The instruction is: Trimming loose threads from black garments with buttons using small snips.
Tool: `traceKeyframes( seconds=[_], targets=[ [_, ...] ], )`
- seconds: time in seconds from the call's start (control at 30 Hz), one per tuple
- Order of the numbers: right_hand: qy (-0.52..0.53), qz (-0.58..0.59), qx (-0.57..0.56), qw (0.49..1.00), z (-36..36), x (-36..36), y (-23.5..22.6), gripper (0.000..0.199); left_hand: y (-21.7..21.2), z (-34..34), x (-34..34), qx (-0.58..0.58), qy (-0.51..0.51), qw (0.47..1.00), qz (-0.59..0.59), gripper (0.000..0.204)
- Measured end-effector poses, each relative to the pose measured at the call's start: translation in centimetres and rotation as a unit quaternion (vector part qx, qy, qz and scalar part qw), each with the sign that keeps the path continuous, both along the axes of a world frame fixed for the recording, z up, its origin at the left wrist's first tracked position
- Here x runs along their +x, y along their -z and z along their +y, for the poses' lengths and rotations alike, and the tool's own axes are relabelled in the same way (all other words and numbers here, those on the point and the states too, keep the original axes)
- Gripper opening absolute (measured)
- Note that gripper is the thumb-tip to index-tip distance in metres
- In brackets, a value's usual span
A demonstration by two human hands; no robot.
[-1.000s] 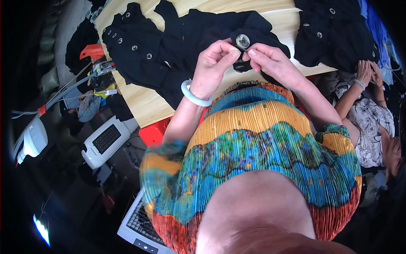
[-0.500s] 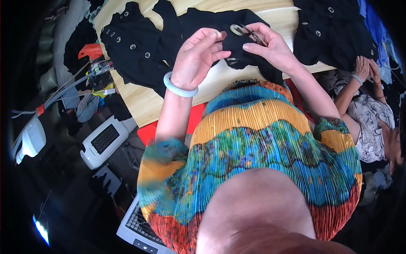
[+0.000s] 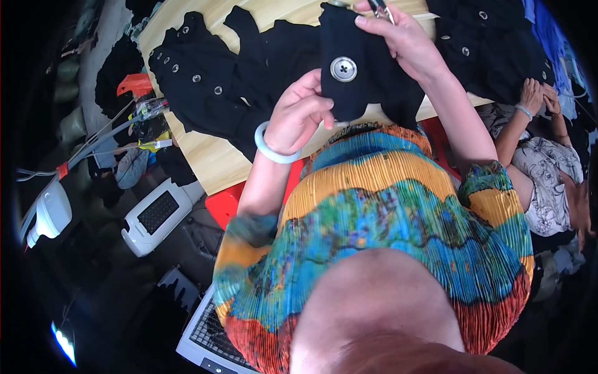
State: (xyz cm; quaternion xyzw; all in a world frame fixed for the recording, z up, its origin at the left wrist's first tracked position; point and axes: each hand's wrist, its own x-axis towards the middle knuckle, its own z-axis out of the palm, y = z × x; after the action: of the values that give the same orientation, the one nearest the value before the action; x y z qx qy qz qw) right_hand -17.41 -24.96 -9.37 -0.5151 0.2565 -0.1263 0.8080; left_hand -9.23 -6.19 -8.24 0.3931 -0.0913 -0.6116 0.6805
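A black knit garment (image 3: 349, 100) is held up over the near edge of the table, with a large silver-rimmed button (image 3: 344, 69) facing me. My left hand (image 3: 302, 112) pinches the garment's left edge, just below the button. A pale bangle (image 3: 274, 146) circles that wrist. Higher up and to the right, my right hand (image 3: 408, 40) is closed around small thread snips (image 3: 380, 10) with dark handles and a metal tip. Its thumb rests at the top of the raised cloth. The upper fingers are partly cut off by the frame's edge.
More black garments with ring-like buttons (image 3: 197, 78) lie on the wooden table (image 3: 215, 159). At the right, a co-worker's hands (image 3: 537, 96) touch black cloth (image 3: 498, 56). A red stool (image 3: 222, 209) is under the table edge; a white appliance (image 3: 159, 215) stands at left.
The garment has been raised and spread so its button faces me. My left hand has moved down and right onto its edge; my right hand has moved up with the snips.
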Motion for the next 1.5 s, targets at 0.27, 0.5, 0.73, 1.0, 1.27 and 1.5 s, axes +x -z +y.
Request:
traceKeyframes(
  seconds=[0.27,0.5,0.73,1.0,1.27,1.5],
  targets=[
    [-0.046,0.019,-0.143,0.988,0.9,-1.5,1.9,0.033,0.4,1.8,0.2,-0.010,-0.057,0.992,0.113,0.042],
    [-0.076,0.000,-0.176,0.981,3.4,-3.4,0.5,0.012,1.3,0.9,-0.2,-0.004,-0.103,0.988,0.113,0.035],
    [-0.082,0.091,-0.369,0.921,4.8,-3.1,1.1,0.025,1.0,-1.1,-1.8,0.036,-0.086,0.991,0.098,0.025],
    [-0.089,0.067,-0.441,0.891,5.3,-3.7,1.8,0.016,2.7,-1.2,-0.1,0.123,0.015,0.988,0.096,0.023],
    [-0.102,-0.105,-0.537,0.831,3.7,-3.8,1.8,0.011,2.6,-0.1,1.0,0.086,0.048,0.988,0.118,0.022],
    [-0.040,-0.109,-0.510,0.852,1.8,-3.7,-0.7,0.016,0.8,0.7,-0.3,-0.064,0.000,0.979,0.195,0.029]
  ],
)
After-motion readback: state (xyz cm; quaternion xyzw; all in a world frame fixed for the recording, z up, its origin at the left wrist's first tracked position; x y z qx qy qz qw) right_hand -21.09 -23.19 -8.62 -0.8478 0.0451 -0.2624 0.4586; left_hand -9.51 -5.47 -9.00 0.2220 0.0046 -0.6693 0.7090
